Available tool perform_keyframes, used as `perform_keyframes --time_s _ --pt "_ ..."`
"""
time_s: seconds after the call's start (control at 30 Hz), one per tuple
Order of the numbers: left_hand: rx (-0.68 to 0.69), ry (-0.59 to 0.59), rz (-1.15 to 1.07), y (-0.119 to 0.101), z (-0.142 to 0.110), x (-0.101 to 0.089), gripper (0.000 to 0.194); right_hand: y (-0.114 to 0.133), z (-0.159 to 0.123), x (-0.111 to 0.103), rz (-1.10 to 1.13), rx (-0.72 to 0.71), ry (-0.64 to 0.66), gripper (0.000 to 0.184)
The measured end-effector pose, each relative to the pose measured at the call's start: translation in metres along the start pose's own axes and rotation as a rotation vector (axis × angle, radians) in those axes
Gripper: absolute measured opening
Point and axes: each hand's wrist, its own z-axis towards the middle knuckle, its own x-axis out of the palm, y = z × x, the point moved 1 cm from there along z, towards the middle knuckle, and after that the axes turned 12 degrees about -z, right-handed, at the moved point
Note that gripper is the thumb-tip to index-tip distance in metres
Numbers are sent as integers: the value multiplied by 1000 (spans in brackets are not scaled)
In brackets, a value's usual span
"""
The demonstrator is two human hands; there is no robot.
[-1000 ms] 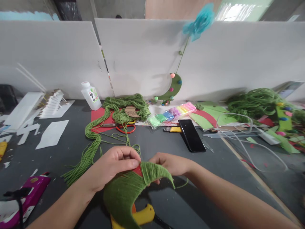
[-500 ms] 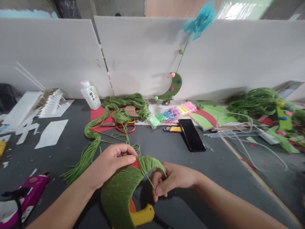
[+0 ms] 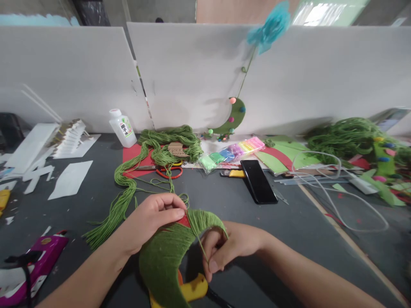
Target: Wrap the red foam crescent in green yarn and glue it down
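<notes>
Head view: green crescent held up over near-centre of dark counter, covered in wound yarn except at red patch on upper edge. L hand: thumb & fingers clamped on crescent's upper edge, at L side of patch. R hand: thumb & forefinger closed on yarn strand, which is drawn taut, down & to R, from wound part just R of patch. Crescent's narrow tip seen against R hand.

Yellow tool partly hidden behind/below crescent; type n/c (not clear). Purple-and-white box at near L.

Far side, L to R: white bottle upright; green yarn hank w/ loose ends trailed toward near L; red-handled scissors partly covered by hank; coloured packets; yellow cutter just beside black phone, which is laid flat; 2nd yarn pile at far R. White cable looped R of phone. Small crescent w/ pompoms stood by white partition; blue flower seen above, on thin green stem.
</notes>
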Motion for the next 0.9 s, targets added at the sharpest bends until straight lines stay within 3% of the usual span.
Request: perform_keyframes --time_s 0.23,0.4,0.53,0.73,0.9 --pt "-83 136 -1 1 -3 2 13 2 4 -14 -107 71 -23 32" --pt "-124 227 175 0 -2 13 8 32 20 -38 -240 137 43 17" --pt "-134 183 218 0 0 18 8 60 27 -48 -357 236 92 11" --pt "-101 123 339 4 4 12 10 79 21 -44 -386 322 -31 13" --pt "-81 71 334 7 9 8 9 84 15 -35 -509 268 -211 12"
